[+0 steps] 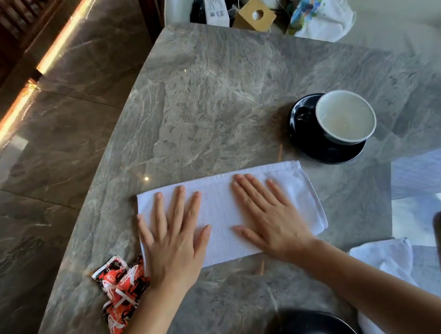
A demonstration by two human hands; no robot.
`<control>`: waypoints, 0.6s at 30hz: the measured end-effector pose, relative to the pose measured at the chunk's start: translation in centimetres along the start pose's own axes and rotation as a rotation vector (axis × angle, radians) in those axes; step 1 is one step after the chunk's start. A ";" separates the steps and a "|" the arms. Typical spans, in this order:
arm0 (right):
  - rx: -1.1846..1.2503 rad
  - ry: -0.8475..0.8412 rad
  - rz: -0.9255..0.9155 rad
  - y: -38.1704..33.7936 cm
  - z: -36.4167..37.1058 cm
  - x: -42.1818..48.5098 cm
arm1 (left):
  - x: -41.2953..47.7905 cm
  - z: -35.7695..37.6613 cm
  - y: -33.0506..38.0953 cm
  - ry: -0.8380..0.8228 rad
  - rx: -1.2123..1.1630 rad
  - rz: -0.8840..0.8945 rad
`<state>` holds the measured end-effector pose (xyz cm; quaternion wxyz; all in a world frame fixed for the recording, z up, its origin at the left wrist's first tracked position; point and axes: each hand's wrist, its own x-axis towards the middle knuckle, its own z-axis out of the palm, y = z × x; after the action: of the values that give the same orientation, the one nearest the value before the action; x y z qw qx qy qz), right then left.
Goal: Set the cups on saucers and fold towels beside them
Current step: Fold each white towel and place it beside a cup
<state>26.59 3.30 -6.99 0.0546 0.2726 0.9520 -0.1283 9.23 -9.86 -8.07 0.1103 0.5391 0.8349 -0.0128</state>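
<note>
We work at a grey marble table (pixel 207 100) with matching stone floor to its left. Under our palms lies the white towel (pixel 221 212), folded into a long band. Our left hand (pixel 172 238) lies flat on its left part, fingers straight and spread, gripping nothing; our right hand (pixel 270 218) presses flat on the right part likewise. Beyond the right fingertips, a dark cup (pixel 346 117) stands on a black saucer (pixel 308 137). Red-and-black packets (pixel 118 287) lie just beside the left wrist. Another white towel (pixel 384 258) lies bunched outside the right forearm.
</note>
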 end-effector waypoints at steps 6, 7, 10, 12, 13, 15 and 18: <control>-0.009 -0.004 0.052 4.1 -0.9 -1.9 | 0.1 0.3 0.0 -0.029 0.021 -0.021; -0.007 0.004 0.052 4.6 -0.9 -2.1 | 0.1 0.3 0.0 -0.029 0.025 -0.022; -0.007 0.020 0.043 5.3 -0.7 -2.3 | 0.1 0.3 0.2 -0.008 0.035 -0.020; -0.005 0.032 0.039 5.4 -0.6 -2.3 | 0.1 0.2 0.3 0.006 0.041 -0.022; -0.004 0.038 0.039 5.3 -0.5 -2.2 | 0.1 0.2 0.3 0.014 0.040 -0.024; 0.004 0.050 0.040 5.3 -0.4 -2.2 | 0.1 0.3 0.3 0.023 0.035 -0.031; 0.006 0.053 0.040 5.3 -0.5 -2.3 | 0.1 0.2 0.4 0.025 0.035 -0.032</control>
<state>31.33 6.65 -7.28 0.0313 0.2949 0.9471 -0.1226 9.60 -9.61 -8.24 0.0902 0.5279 0.8442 -0.0226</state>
